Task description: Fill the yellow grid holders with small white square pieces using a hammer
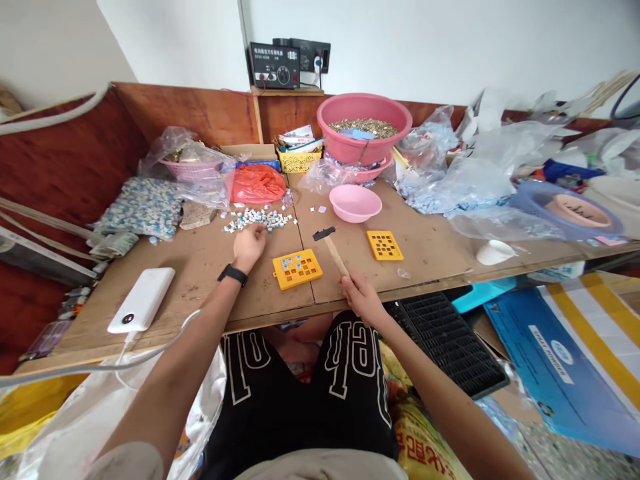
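The right hand (pixel 361 295) grips a black-headed, pale wooden-handled tool (pixel 336 255) at the brown bench's (pixel 430 260) front edge; the left hand (pixel 249 247) curls its fingers by small blue-and-white pieces (pixel 274 219), pinch unclear.

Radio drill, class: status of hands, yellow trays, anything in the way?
Left hand at the loose pieces, grip unclear; right hand holds the hammer. Left tray partly filled. Possible obstacle: hammer, between it and right tray.

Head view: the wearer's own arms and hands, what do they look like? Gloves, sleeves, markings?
Left hand and right hand are ungloved; forearms bare. A black wristband circles the left wrist; none shows on the right. The pale rounded patch at lower left may be a sleeve edge; unclear.
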The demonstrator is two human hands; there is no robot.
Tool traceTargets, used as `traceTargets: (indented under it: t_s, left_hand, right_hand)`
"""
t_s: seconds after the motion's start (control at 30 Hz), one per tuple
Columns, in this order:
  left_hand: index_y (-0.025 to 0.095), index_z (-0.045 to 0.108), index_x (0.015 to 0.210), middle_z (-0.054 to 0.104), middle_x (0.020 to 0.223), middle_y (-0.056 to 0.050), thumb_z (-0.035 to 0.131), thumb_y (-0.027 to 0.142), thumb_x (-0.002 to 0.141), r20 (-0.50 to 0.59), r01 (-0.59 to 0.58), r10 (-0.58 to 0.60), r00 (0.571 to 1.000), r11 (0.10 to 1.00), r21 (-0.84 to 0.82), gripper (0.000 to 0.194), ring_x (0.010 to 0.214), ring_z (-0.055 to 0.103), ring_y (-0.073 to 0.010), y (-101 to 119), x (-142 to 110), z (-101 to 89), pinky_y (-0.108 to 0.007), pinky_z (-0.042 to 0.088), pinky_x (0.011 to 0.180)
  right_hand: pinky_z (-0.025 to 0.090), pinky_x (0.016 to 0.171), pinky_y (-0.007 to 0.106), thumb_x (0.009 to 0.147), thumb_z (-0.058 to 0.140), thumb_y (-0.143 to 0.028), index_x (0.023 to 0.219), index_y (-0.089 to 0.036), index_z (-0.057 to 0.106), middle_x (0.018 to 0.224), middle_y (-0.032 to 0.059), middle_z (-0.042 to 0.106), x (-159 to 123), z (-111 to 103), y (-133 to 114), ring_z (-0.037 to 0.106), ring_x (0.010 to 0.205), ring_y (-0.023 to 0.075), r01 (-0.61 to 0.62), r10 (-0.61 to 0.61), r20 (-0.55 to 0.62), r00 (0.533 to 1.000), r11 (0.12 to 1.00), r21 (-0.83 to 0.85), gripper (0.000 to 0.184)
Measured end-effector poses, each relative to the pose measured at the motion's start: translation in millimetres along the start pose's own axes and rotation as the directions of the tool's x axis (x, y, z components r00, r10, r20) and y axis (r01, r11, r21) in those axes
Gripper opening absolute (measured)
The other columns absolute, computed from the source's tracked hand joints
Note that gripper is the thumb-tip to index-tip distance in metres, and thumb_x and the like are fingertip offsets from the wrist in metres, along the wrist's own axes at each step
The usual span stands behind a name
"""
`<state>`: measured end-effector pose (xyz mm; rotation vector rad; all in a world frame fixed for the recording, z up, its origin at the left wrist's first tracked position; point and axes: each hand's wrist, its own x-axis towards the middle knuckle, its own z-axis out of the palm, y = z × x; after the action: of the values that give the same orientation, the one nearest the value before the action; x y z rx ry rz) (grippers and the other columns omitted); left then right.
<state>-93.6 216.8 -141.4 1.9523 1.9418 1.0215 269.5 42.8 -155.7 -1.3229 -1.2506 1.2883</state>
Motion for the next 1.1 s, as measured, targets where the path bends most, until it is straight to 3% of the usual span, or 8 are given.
traceTargets:
  t_s: [0.17, 0.33, 0.47, 0.6, 0.73, 0.87, 0.97, 1.1]
  left_hand:
    - [0.024, 0.086, 0.117, 0.083, 0.133, -0.013, 0.066, 0.036, 0.101, 0.087, -0.199, 0.192, 0.978, 0.976, 0.088, 0.028, 0.115, 0.077, -0.0317, -6.6, 27.3, 10.4, -0.041, 0.058, 0.107]
    - [0.024, 0.087, 0.109, 0.088, 0.111, -0.012, 0.075, 0.041, 0.095, 0.048, -0.073, 0.07, 0.996, 0.995, 0.065, 0.026, 0.103, 0.079, -0.0319, -9.6, 42.6, 21.4, -0.041, 0.06, 0.098]
    - [0.022, 0.088, 0.1, 0.089, 0.105, -0.012, 0.075, 0.032, 0.092, 0.009, 0.019, -0.02, 1.0, 0.999, 0.041, 0.019, 0.104, 0.081, -0.0347, 2.6, 45.7, 24.1, -0.045, 0.062, 0.099]
    - [0.019, 0.092, 0.111, 0.089, 0.114, -0.012, 0.071, 0.024, 0.092, 0.037, -0.083, 0.09, 0.995, 0.984, -0.155, 0.029, 0.103, 0.082, -0.031, 30.8, 24.0, 23.3, -0.044, 0.064, 0.102]
    - [0.024, 0.094, 0.114, 0.09, 0.11, -0.008, 0.075, 0.032, 0.097, 0.161, -0.198, 0.248, 0.955, 0.941, -0.274, 0.027, 0.097, 0.081, -0.0292, 67.1, -20.9, 19.7, -0.046, 0.067, 0.097]
    - [0.026, 0.094, 0.114, 0.091, 0.113, -0.008, 0.079, 0.024, 0.093, 0.344, -0.23, 0.256, 0.904, 0.967, -0.113, 0.026, 0.103, 0.084, -0.0321, 95.3, -53.8, 14.5, -0.045, 0.067, 0.103]
    - [0.025, 0.093, 0.114, 0.09, 0.121, -0.009, 0.076, 0.02, 0.092, 0.415, -0.311, 0.274, 0.868, 0.95, 0.022, 0.028, 0.112, 0.084, -0.0324, 105.9, -57.5, 9.0, -0.042, 0.065, 0.107]
    - [0.021, 0.092, 0.106, 0.09, 0.113, -0.011, 0.072, 0.013, 0.089, 0.541, -0.444, 0.326, 0.775, 0.89, 0.101, 0.028, 0.105, 0.084, -0.0298, 115.0, -43.6, 3.5, -0.038, 0.062, 0.099]
  right_hand:
    - [0.026, 0.031, 0.019, 0.091, 0.073, -0.09, 0.107, -0.026, 0.064, 0.062, -0.0121, 0.044, 5.5, 2.3, 7.1, 0.031, 0.038, 0.0074, -0.003, 0.005, -0.019, 1.0, 0.995, 0.103, 0.067]
    - [0.028, 0.03, 0.018, 0.09, 0.073, -0.09, 0.106, -0.025, 0.063, 0.063, -0.0128, 0.044, 9.1, -0.2, 7.1, 0.033, 0.037, 0.0061, -0.005, 0.01, -0.033, 0.999, 0.991, 0.131, 0.068]
    - [0.028, 0.029, 0.018, 0.09, 0.074, -0.09, 0.106, -0.025, 0.063, 0.062, -0.0133, 0.044, 9.9, -0.2, 4.5, 0.032, 0.036, 0.0059, -0.019, 0.021, -0.011, 1.0, 0.991, 0.134, 0.067]
    - [0.029, 0.029, 0.018, 0.089, 0.073, -0.091, 0.106, -0.025, 0.063, 0.062, -0.0136, 0.044, 10.3, -2.3, 1.6, 0.032, 0.036, 0.0057, -0.034, 0.034, 0.004, 0.999, 0.99, 0.139, 0.069]
    - [0.029, 0.03, 0.018, 0.091, 0.072, -0.09, 0.107, -0.025, 0.063, 0.062, -0.0135, 0.043, 10.5, -2.6, 1.4, 0.032, 0.036, 0.0055, -0.039, 0.039, 0.001, 0.999, 0.99, 0.135, 0.068]
    - [0.03, 0.029, 0.018, 0.09, 0.072, -0.092, 0.107, -0.025, 0.062, 0.062, -0.0137, 0.043, 10.3, -2.3, 2.9, 0.032, 0.036, 0.0057, -0.04, 0.04, -0.003, 0.999, 0.991, 0.13, 0.07]
    - [0.03, 0.029, 0.018, 0.09, 0.072, -0.093, 0.107, -0.025, 0.062, 0.063, -0.0137, 0.043, 10.9, -3.0, 4.2, 0.032, 0.036, 0.0056, -0.027, 0.028, -0.011, 1.0, 0.991, 0.129, 0.071]
    - [0.029, 0.03, 0.019, 0.091, 0.072, -0.092, 0.107, -0.026, 0.061, 0.063, -0.0134, 0.042, 12.1, -2.7, 6.7, 0.031, 0.037, 0.0065, -0.037, 0.038, -0.002, 0.999, 0.993, 0.115, 0.069]
